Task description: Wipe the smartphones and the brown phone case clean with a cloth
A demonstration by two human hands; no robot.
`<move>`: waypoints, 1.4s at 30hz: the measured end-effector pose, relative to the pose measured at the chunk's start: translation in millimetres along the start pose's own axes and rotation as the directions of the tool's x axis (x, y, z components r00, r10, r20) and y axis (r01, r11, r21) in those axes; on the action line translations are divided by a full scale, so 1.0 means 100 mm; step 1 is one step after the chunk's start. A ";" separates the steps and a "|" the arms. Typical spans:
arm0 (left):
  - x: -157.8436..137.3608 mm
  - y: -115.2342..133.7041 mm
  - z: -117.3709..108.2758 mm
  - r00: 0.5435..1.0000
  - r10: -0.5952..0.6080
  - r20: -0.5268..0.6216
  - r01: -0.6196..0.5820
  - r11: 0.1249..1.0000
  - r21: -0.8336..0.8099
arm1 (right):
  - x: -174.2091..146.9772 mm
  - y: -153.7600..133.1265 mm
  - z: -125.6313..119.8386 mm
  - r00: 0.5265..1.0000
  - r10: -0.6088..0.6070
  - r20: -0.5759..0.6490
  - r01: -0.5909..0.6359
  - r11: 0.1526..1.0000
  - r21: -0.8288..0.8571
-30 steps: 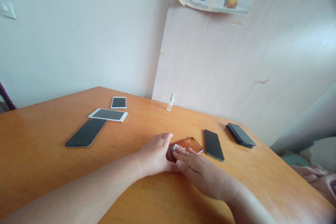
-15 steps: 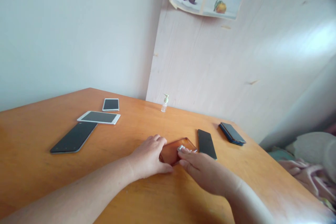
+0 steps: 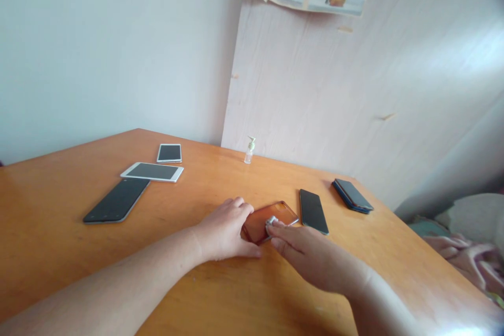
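A see-through phone case (image 3: 258, 223) lies on the wooden table, its brownish colour seemingly that of the wood beneath. My left hand (image 3: 226, 231) grips the case's left end, thumb along the near side and fingers at the far side. Pressed onto the case is a small crumpled white wipe (image 3: 271, 220), pinched under the fingertips of my right hand (image 3: 311, 254). Those fingers are close together and cover part of the wipe. Just right of the case rests a dark phone (image 3: 314, 212), screen up.
On the left lie a black phone (image 3: 118, 200), a white phone (image 3: 153, 171) and a smaller white phone (image 3: 169, 153). A small pump bottle (image 3: 248, 153) stands near the far edge. At right, a phone with a dark blue cover (image 3: 352, 197) lies near the table's edge.
The camera view has tilted slightly down. My right hand has shifted the wipe a little toward the case's near left side. The left hand keeps its grip.
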State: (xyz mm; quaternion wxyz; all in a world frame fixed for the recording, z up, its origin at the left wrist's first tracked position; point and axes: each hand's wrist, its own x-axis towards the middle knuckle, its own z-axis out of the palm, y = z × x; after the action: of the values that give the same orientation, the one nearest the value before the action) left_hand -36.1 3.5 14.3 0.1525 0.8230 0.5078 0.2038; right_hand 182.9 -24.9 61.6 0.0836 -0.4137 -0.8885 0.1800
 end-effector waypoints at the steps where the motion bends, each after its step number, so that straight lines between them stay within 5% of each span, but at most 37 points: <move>1: -0.01 0.00 0.00 1.000 -0.002 0.005 0.002 1.000 0.004 | 0.01 0.02 0.00 0.999 0.031 -0.024 -0.031 0.999 -0.010; 9: 0.00 0.00 0.05 0.999 0.034 -0.041 -0.034 0.999 0.010 | 0.01 -0.12 0.08 0.995 -0.076 0.066 0.074 0.997 0.023; 15: 0.00 0.01 0.04 0.998 0.025 -0.061 -0.025 1.000 0.007 | 0.08 0.03 0.12 0.997 0.069 -0.023 -0.072 0.983 -0.168; 21: 0.00 0.03 0.03 0.999 0.028 -0.035 -0.027 1.000 0.010 | 0.11 0.00 0.17 0.996 -0.066 0.057 0.073 0.991 -0.116; 26: 0.00 0.04 0.02 0.999 0.013 -0.034 -0.013 1.000 0.011 | 0.18 0.20 0.19 0.988 0.151 -0.041 -0.156 0.957 -0.246; 32: 0.01 0.02 0.04 0.998 0.029 -0.048 -0.028 1.000 0.002 | 0.18 0.12 0.23 0.995 -0.005 0.096 0.015 0.995 -0.101; 38: 0.00 0.02 0.04 0.999 0.001 -0.043 -0.001 1.000 0.005 | 0.21 0.26 0.28 0.978 0.202 -0.054 -0.209 0.950 -0.232; 42: 0.00 0.01 0.06 0.999 0.019 -0.048 -0.020 1.000 -0.014 | 0.23 0.15 0.30 0.999 0.033 0.042 -0.027 0.990 -0.138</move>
State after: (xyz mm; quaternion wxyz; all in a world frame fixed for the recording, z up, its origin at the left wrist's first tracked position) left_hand -32.6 2.9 9.9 0.1443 0.8216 0.5019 0.2286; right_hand 169.7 -6.0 28.0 0.0328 -0.4279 -0.8940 0.1287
